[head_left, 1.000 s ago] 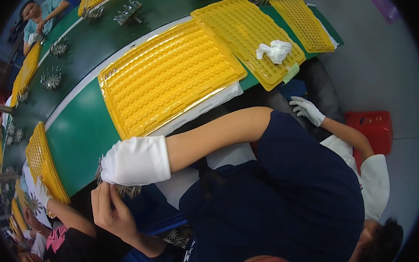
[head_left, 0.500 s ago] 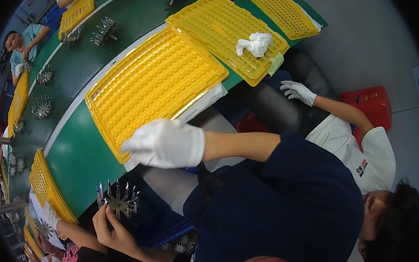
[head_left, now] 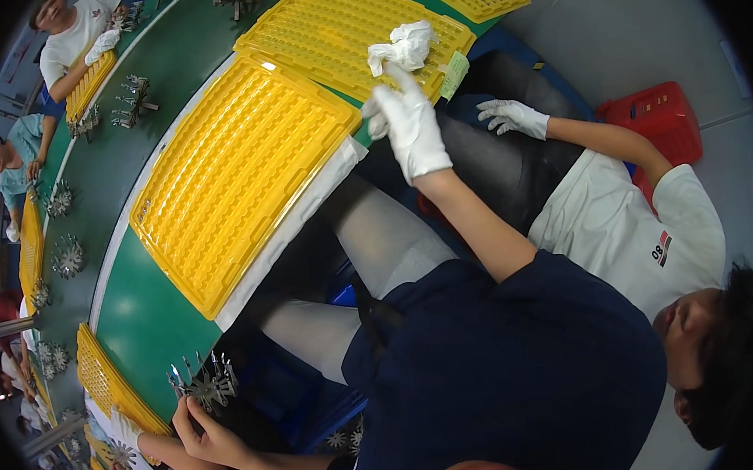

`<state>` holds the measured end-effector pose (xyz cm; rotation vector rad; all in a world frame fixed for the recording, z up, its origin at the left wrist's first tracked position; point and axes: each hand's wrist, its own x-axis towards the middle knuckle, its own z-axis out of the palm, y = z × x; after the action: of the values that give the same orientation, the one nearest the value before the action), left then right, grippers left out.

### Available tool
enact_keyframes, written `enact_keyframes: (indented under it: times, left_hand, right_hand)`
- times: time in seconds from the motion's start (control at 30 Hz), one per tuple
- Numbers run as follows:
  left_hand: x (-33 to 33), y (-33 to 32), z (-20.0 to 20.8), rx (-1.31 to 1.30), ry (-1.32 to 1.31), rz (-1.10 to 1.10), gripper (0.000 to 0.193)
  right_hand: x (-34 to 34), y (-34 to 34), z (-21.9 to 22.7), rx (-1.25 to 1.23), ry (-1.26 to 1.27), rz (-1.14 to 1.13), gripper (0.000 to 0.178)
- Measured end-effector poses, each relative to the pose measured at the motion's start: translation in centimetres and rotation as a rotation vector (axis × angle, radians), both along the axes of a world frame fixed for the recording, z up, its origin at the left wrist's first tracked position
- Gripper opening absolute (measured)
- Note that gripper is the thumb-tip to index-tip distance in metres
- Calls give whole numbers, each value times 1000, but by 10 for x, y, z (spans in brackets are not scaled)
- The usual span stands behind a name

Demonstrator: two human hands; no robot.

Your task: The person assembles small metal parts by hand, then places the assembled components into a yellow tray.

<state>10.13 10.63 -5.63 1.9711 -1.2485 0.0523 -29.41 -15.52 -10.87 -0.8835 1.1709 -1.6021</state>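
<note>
My bare left hand [head_left: 209, 435] pinches the hub of a star-shaped metal rack [head_left: 211, 385] between thumb and fingers. Small clips stand up around this rack's rim, some with shiny pieces. Over on the right, my right hand [head_left: 409, 130] wears a white glove, its fingers outstretched and apart. Its longest finger reaches the edge of a crumpled white cloth [head_left: 412, 45]; whether they touch, I cannot tell. That cloth lies on a yellow ridged tray [head_left: 312, 32]. Closer to me is another yellow tray [head_left: 248, 178], with rows of grooves and a few tiny pieces at its left corner.
A curved dark green conveyor [head_left: 114, 173] carries several clip racks past the green table [head_left: 140, 310]. Right of me sits a co-worker in a white shirt [head_left: 625, 211], one gloved hand [head_left: 514, 118] on the lap. A red stool [head_left: 654, 123] stands behind them. Blue bins hold more star-shaped racks below.
My gloved right hand has swung from the near tray's front corner rightward to the crumpled cloth. The view has shifted; my left hand still holds the rack.
</note>
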Motion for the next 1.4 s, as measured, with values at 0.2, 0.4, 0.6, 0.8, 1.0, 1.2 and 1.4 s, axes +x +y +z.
enact_keyframes:
  times: [0.2, 0.4, 0.6, 0.8, 1.0, 1.2, 1.4]
  left_hand:
    - [-5, -4, 2, -32, 200, 33, 18]
    - [10, 14, -2, -72, 220, 35, 20]
    - [-5, 6, 0, -158, 382, -147, 39]
    - [11, 9, -10, -47, 387, -149, 25]
    - [6, 9, -4, -53, 240, -130, 20]
    - [-5, 0, 5, -76, 214, -166, 20]
    - [-13, -3, 15, -109, 200, -115, 17]
  right_hand:
    - [39, 28, -2, -644, 1136, 295, 31]
    - [56, 40, 17, -416, 1071, 529, 29]
    - [69, 40, 14, -448, 1038, 591, 27]
    - [68, 38, 12, -465, 1061, 576, 28]
    - [66, 39, 17, -355, 784, 601, 41]
    - [47, 14, 28, 27, 233, 375, 65]
    - [-13, -42, 26, 207, 93, 575, 53]
